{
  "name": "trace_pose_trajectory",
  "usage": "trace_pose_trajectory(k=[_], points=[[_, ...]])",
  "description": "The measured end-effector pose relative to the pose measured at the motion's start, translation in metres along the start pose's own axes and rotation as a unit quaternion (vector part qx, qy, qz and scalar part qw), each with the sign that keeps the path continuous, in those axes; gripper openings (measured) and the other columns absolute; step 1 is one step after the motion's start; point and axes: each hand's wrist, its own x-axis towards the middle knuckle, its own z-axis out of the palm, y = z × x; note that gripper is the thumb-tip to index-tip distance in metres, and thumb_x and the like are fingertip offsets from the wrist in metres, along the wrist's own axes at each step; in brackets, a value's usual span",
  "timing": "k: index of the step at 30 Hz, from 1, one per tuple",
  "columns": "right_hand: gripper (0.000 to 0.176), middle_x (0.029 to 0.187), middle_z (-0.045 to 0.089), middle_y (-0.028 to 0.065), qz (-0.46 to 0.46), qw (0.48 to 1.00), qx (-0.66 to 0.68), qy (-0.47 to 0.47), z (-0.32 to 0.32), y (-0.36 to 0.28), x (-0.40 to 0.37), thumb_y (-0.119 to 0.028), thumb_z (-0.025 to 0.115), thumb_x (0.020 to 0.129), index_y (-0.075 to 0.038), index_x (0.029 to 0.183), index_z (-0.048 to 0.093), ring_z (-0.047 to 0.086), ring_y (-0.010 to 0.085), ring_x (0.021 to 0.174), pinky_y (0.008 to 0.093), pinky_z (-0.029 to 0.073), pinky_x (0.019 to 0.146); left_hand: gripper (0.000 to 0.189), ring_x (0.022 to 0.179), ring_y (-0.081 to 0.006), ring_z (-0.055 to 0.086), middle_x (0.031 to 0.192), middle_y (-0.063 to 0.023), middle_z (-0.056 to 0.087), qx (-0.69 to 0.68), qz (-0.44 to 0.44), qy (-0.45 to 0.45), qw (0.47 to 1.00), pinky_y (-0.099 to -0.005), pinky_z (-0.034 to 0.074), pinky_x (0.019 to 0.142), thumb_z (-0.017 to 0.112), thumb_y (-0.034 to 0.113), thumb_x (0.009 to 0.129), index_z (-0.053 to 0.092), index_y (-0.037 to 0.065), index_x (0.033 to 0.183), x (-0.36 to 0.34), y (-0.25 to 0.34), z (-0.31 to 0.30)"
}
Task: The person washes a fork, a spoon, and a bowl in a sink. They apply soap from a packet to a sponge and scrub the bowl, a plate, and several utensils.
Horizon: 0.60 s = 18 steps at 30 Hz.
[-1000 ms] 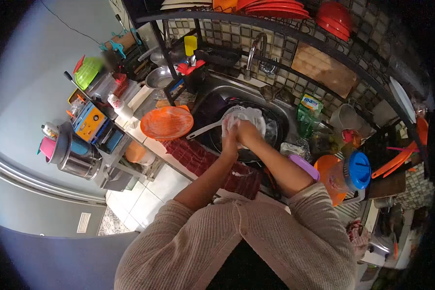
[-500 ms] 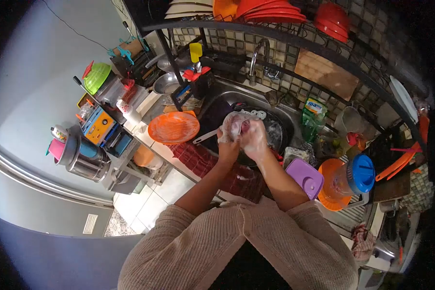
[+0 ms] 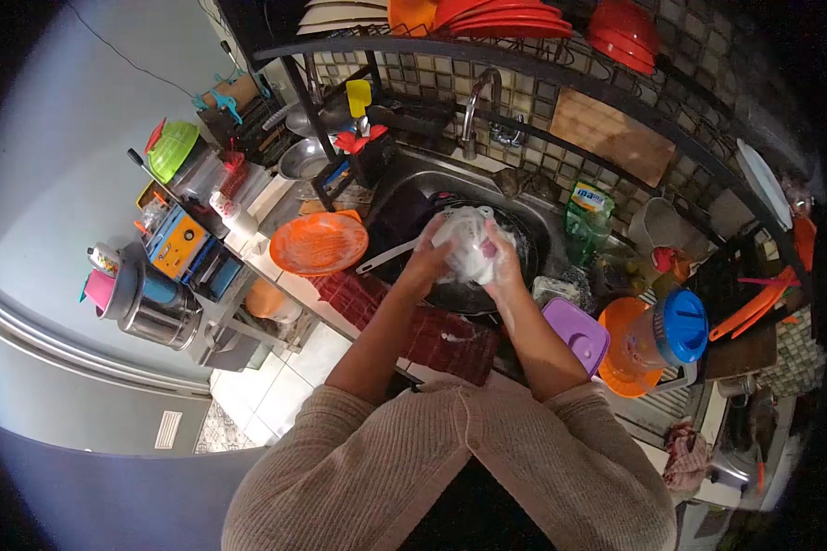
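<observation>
Over the sink, both my hands hold a foam-covered, whitish rounded dish point(image 3: 465, 241); suds hide its exact kind. My left hand point(image 3: 426, 261) grips its left side, fingers curled along the edge. On the opposite side my right hand point(image 3: 504, 264) presses against it, with a small pinkish patch point(image 3: 489, 249) showing by the fingers that I cannot make out. Below lies a dark, sudsy pan point(image 3: 459, 298) in the steel sink point(image 3: 547, 216). A pale handle point(image 3: 386, 257) sticks out to the left, near my left hand.
A soapy orange plate point(image 3: 318, 243) rests left of the sink, beside a dark red cloth point(image 3: 441, 342). To the right are a purple lid point(image 3: 576, 336), an orange plate point(image 3: 627, 367), a blue-lidded jug point(image 3: 682, 329) and a green soap pouch point(image 3: 586, 220). The faucet point(image 3: 473, 115) stands behind.
My hands have moved apart to the two sides of the dish, which now shows more of its foamy surface. The view has shifted slightly.
</observation>
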Motion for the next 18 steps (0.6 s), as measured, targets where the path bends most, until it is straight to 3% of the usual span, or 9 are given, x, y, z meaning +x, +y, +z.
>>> trace_pose_trajectory(k=[1, 7, 8, 9, 10, 11, 13, 14, 18], points=[[0.032, 0.080, 0.059, 0.0072, 0.001, 1.000, -0.001, 0.000, -0.005, 0.001, 0.005, -0.038, 0.065, 0.082, -0.007, 0.083, 0.059, 0.060, 0.0204, 0.079, 0.0359, 0.052, 0.071, 0.068, 0.123, -0.0244, 0.036, 0.139, -0.0066, 0.031, -0.011, -0.078, -0.087, 0.993, -0.0396, 0.039, 0.091, 0.058, 0.027, 0.087, 0.018, 0.017, 0.142, 0.000, -0.001, -0.006], [0.046, 0.089, 0.061, 0.0148, -0.038, 0.997, -0.068, 0.029, 0.001, 0.029, 0.007, -0.044, 0.061, 0.081, -0.005, 0.105, 0.056, 0.060, 0.0252, 0.083, 0.0392, 0.048, 0.075, 0.056, 0.105, -0.0175, 0.050, 0.124, -0.0047, 0.047, -0.094, -0.179, 0.001, 0.979, -0.0371, 0.046, 0.080, 0.047, 0.049, 0.089, 0.033, 0.020, 0.135, 0.002, -0.023, 0.010], [0.064, 0.101, 0.058, 0.0193, -0.093, 0.880, -0.459, -0.076, 0.011, 0.017, -0.002, -0.052, 0.056, 0.080, -0.001, 0.117, 0.046, 0.056, 0.0312, 0.094, 0.0392, 0.040, 0.089, 0.056, 0.105, -0.0175, 0.050, 0.124, -0.0047, 0.047, -0.094, -0.178, 0.002, 0.980, -0.0371, 0.046, 0.080, 0.047, 0.049, 0.089, 0.033, 0.020, 0.135, 0.003, -0.018, 0.007], [0.083, 0.113, 0.054, 0.0239, -0.132, 0.605, -0.767, -0.167, 0.016, 0.010, -0.007, -0.060, 0.052, 0.079, 0.003, 0.130, 0.035, 0.053, 0.0372, 0.105, 0.0392, 0.031, 0.102, 0.060, 0.105, -0.0190, 0.051, 0.123, -0.0051, 0.049, -0.122, -0.180, -0.042, 0.975, -0.0358, 0.045, 0.082, 0.045, 0.055, 0.087, 0.035, 0.017, 0.134, 0.003, -0.009, 0.005], [0.073, 0.107, 0.056, 0.0243, -0.133, 0.489, -0.854, -0.118, 0.009, 0.013, -0.008, -0.062, 0.054, 0.075, -0.002, 0.117, 0.053, 0.054, 0.0389, 0.100, 0.0393, 0.040, 0.093, 0.066, 0.106, -0.0206, 0.051, 0.121, -0.0055, 0.050, -0.150, -0.183, -0.086, 0.968, -0.0345, 0.045, 0.083, 0.042, 0.060, 0.086, 0.037, 0.015, 0.133, 0.001, 0.000, 0.004], [0.073, 0.107, 0.056, 0.0243, -0.129, 0.492, -0.853, -0.118, 0.014, 0.005, -0.011, -0.062, 0.054, 0.075, -0.002, 0.117, 0.053, 0.054, 0.0389, 0.100, 0.0393, 0.040, 0.093, 0.072, 0.106, -0.0222, 0.051, 0.120, -0.0058, 0.052, -0.179, -0.190, -0.127, 0.957, -0.0333, 0.044, 0.084, 0.039, 0.065, 0.084, 0.039, 0.012, 0.132, -0.003, 0.004, 0.000], [0.055, 0.092, 0.061, 0.0215, -0.124, 0.354, -0.880, -0.292, 0.037, -0.027, -0.017, -0.057, 0.058, 0.072, -0.006, 0.090, 0.066, 0.058, 0.0398, 0.090, 0.0445, 0.046, 0.080, 0.071, 0.109, -0.0227, 0.050, 0.121, -0.0066, 0.052, -0.187, -0.183, -0.131, 0.956, -0.0333, 0.042, 0.089, 0.039, 0.065, 0.084, 0.040, 0.012, 0.131, -0.008, 0.004, 0.007], [0.045, 0.078, 0.063, 0.0183, -0.206, 0.352, -0.862, -0.302, 0.032, -0.025, -0.016, -0.049, 0.059, 0.073, -0.005, 0.068, 0.064, 0.060, 0.0388, 0.076, 0.0486, 0.047, 0.068, 0.070, 0.105, -0.0205, 0.052, 0.119, -0.0060, 0.052, -0.199, -0.183, -0.110, 0.956, -0.0327, 0.044, 0.087, 0.040, 0.065, 0.084, 0.041, 0.012, 0.131, -0.011, 0.004, 0.012], [0.043, 0.061, 0.057, 0.0200, -0.199, 0.386, -0.847, -0.306, 0.019, -0.014, 0.004, -0.045, 0.063, 0.070, -0.002, 0.071, 0.063, 0.057, 0.0376, 0.059, 0.0437, 0.047, 0.061, 0.064, 0.095, -0.0130, 0.055, 0.114, -0.0044, 0.053, -0.190, -0.196, -0.066, 0.960, -0.0270, 0.050, 0.076, 0.044, 0.060, 0.085, 0.040, 0.015, 0.131, 0.008, -0.033, -0.012]])
